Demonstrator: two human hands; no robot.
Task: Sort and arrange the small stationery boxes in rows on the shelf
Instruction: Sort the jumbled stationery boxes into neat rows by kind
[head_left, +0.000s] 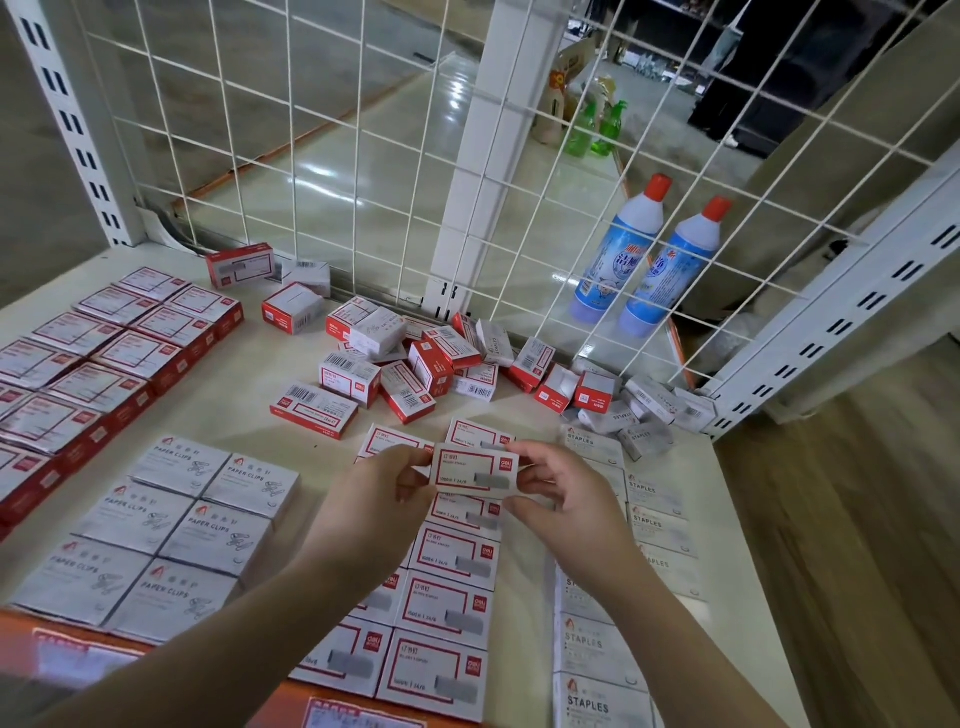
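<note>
- A shop: a white metal shelf (249, 395) with slotted uprights (72, 124) and a wire grid back (322, 156).
- Many identical stationery boxes (452, 608) stand in rows along its front edge.
- Cleaner bottles (618, 249) stand behind the grid on a neighbouring shelf.

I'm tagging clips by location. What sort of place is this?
Probably a shop or stockroom. A slotted metal shelf with a wire-grid back holds many identical staple and paper clip boxes in rows, both hands hold one more box, and cleaner bottles stand on the shelving behind.
</note>
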